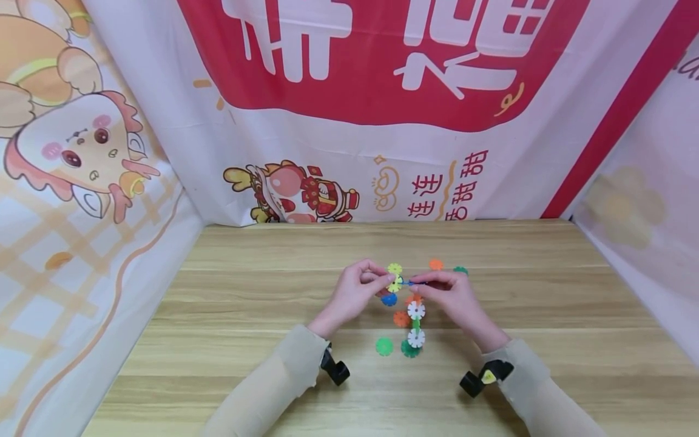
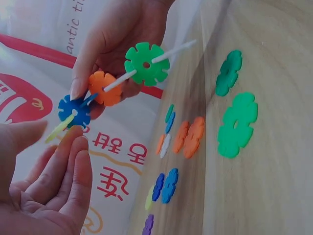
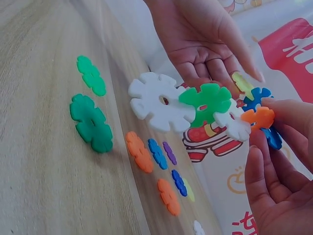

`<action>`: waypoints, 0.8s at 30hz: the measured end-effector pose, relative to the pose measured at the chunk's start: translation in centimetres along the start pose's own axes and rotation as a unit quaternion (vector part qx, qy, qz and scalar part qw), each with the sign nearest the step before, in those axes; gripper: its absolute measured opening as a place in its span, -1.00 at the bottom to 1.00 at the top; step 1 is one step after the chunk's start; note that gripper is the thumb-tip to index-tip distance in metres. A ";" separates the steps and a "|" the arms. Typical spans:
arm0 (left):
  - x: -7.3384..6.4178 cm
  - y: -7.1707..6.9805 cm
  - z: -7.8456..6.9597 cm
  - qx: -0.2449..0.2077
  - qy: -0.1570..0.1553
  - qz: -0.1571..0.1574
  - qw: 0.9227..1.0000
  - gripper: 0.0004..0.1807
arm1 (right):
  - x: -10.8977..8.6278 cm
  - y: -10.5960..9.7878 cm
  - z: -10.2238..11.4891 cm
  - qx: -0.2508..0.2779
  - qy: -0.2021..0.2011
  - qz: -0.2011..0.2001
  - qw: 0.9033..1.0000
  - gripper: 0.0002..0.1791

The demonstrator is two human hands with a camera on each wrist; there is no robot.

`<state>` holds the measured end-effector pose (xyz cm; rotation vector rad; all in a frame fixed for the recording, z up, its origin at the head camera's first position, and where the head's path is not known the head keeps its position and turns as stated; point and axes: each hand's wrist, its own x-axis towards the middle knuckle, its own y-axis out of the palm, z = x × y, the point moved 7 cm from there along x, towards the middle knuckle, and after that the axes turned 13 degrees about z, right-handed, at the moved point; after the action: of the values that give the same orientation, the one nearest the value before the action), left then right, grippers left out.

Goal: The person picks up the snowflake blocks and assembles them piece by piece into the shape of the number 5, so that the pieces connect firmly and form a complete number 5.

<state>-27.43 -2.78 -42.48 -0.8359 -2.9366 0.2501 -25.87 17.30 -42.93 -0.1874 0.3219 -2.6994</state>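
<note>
Chain of discs [image 3: 215,100] is held above the counter [image 1: 218,291], pinched at its blue end [image 2: 67,105] by the right hand [image 1: 455,297]. Against that end, a yellow disc [image 2: 57,129] is pinched by the left hand [image 1: 352,291]; loose discs [image 1: 384,346] are scattered below.

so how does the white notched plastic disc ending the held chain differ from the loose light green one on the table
The white disc is slotted into the held chain; the light green disc is separate. The white disc is up off the wooden table; the light green disc lies flat on it. Both are round with notched rims and a centre hole.
</note>
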 end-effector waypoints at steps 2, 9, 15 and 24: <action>0.4 -0.5 0.0 0.000 0.004 0.001 1.000 -0.60 | -0.1 -0.1 0.0 0.001 -0.001 -0.001 1.000 -0.73; 2.9 -3.0 0.0 0.043 -0.001 -0.025 0.999 -0.56 | -0.2 -0.6 -0.2 -0.009 0.007 -0.001 1.000 -0.74; 5.0 -3.5 1.3 0.141 -0.036 -0.004 0.989 -0.61 | -0.3 -0.5 -0.1 -0.016 0.003 0.000 1.000 -0.76; 5.9 -3.9 4.0 0.190 -0.083 0.040 0.978 -0.54 | -0.5 -0.7 -0.1 -0.017 0.016 -0.001 1.000 -0.71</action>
<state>-34.89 -3.49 -45.56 -0.9095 -2.8557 0.8930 -25.68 18.16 -42.86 -0.1542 0.3771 -2.7031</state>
